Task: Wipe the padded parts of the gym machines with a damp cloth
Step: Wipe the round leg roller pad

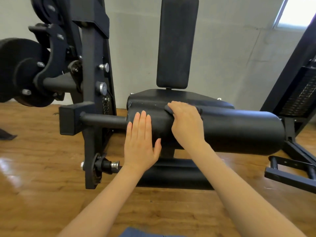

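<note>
hands (164,134) on roller pad (230,132), frame post (90,100) beside

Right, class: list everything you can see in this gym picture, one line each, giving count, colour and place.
upper roller pad: one, black, centre, under both hands
lower roller pad: one, black, beneath the upper one
seat pad: one, black, behind the upper roller
back pad: one, black, upright above the seat
cloth: one, dark, on the upper roller, mostly hidden under the right hand
machine frame: one, black, left
weight stack: one, black, right edge
floor: wood, brown
wall: pale grey
left hand: flat on the roller's left end
right hand: pressing the cloth
</note>
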`<action>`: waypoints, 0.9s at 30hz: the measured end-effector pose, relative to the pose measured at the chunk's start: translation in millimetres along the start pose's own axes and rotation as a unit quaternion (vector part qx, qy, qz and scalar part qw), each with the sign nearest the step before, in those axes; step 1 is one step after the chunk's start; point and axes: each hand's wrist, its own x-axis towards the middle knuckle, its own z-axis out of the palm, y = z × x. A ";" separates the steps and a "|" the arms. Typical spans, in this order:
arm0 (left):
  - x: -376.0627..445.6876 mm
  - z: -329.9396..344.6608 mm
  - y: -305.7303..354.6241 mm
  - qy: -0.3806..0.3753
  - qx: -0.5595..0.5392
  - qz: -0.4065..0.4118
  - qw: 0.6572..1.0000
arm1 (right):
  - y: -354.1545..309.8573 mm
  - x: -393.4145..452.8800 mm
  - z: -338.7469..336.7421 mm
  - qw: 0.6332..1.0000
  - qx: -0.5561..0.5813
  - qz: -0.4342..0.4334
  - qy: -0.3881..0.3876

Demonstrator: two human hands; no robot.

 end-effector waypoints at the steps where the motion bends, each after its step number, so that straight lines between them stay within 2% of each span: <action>1: -2.4 1.5 0.9 0.003 0.001 -0.001 1.000 | 1.5 -2.4 3.0 1.000 -0.002 -0.003 0.007; 6: -7.8 8.0 6.5 0.013 -0.008 -0.018 1.000 | -9.0 -41.6 17.0 0.997 0.032 0.020 0.068; 13: -8.8 3.4 -2.4 -0.010 0.007 0.018 1.000 | -2.7 -54.4 22.3 0.994 0.051 -0.006 0.094; 16: -7.7 -4.7 -10.3 -0.010 0.011 0.027 1.000 | 2.2 -31.4 5.5 0.998 0.036 0.026 0.049; 18: -8.1 -9.4 -14.2 -0.005 0.003 -0.009 1.000 | -4.5 -3.6 -9.8 0.999 0.033 0.042 -0.006; 20: -8.2 -10.6 -14.6 -0.012 0.004 -0.038 0.999 | -23.2 21.5 -16.7 0.998 0.017 -0.030 -0.058; 23: -8.8 -8.9 -17.3 -0.022 0.025 -0.022 0.999 | -46.1 28.4 -11.4 0.974 -0.023 -0.182 -0.133; 25: -8.8 -9.7 -22.6 -0.019 0.031 -0.002 0.999 | -36.7 16.8 -6.8 0.967 -0.043 -0.199 -0.154; 27: -9.2 -10.6 -26.7 -0.020 0.027 0.009 0.999 | -24.9 9.3 -9.7 0.973 -0.007 -0.176 -0.151</action>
